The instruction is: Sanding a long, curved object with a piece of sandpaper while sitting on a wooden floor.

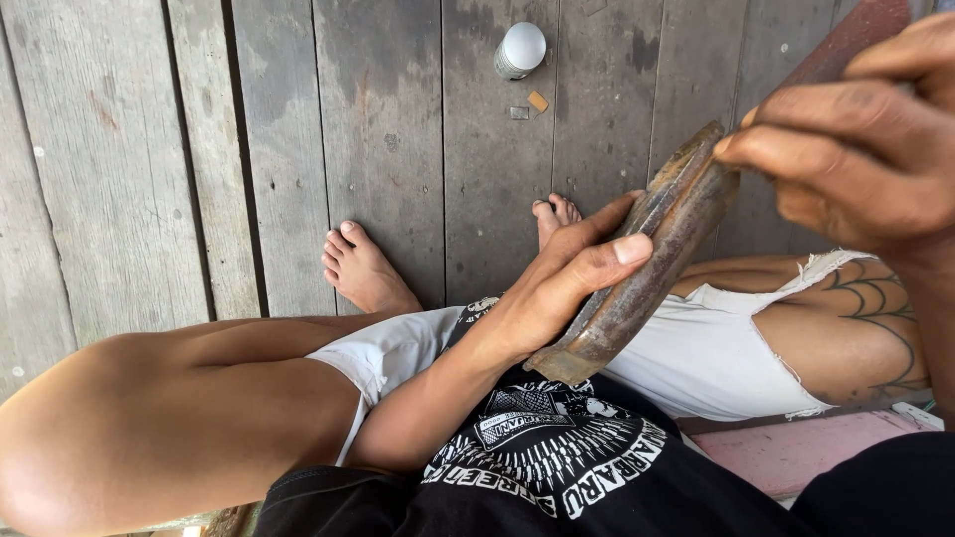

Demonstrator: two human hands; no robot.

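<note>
My left hand [562, 283] grips a long, curved, rusty brown metal piece [647, 268] and holds it slanted over my lap. My right hand [856, 149] at the upper right is closed around a dark reddish flat tool [846, 40], whose lower end meets the top of the metal piece. I sit with bare legs bent, feet on grey wooden planks.
A small white-capped container [519, 50] lies on the planks [378, 149] at the top middle, with two small scraps [529, 105] beside it. My left foot [360, 268] and right toes [557, 214] rest on the planks. A pink board [796, 452] shows at the lower right.
</note>
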